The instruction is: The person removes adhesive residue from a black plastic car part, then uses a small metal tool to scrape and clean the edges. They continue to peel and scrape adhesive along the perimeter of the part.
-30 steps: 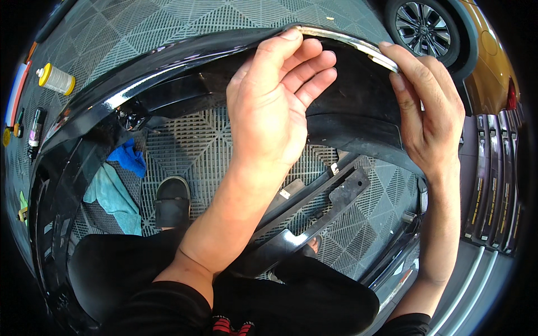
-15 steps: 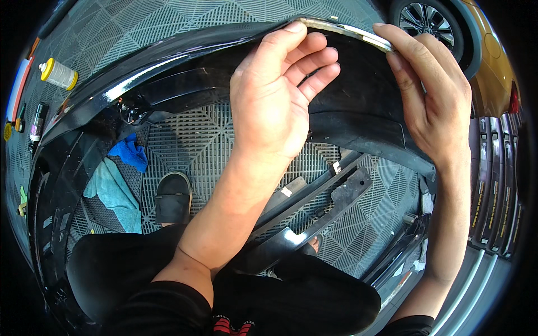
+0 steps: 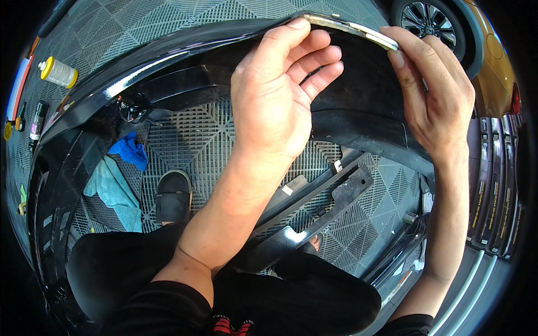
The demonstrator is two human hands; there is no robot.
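Note:
A large glossy black car bumper (image 3: 168,59) curves around me, its hollow side towards my legs. Along its far edge runs a narrow whitish strip (image 3: 358,29). My left hand (image 3: 272,106) has its thumb pressed on the edge at the strip's left end. Three of its fingers curl loosely below, while the index finger is mostly hidden behind the thumb. At the strip's right end my right hand (image 3: 434,92) pinches it, index finger over the edge and thumb beneath.
Long black trim pieces (image 3: 319,215) lie on the grey grid floor (image 3: 196,131) inside the curve. Blue cloths (image 3: 115,187) are at left, beyond them a yellow-and-white bottle (image 3: 59,73) and a dark marker-like tube (image 3: 38,123). A gold car (image 3: 493,61) stands far right, near packaged dark strips (image 3: 493,185).
My right hand has shifted slightly to the right and down along the edge. The left hand keeps nearly the same place, with its thumb still on the edge.

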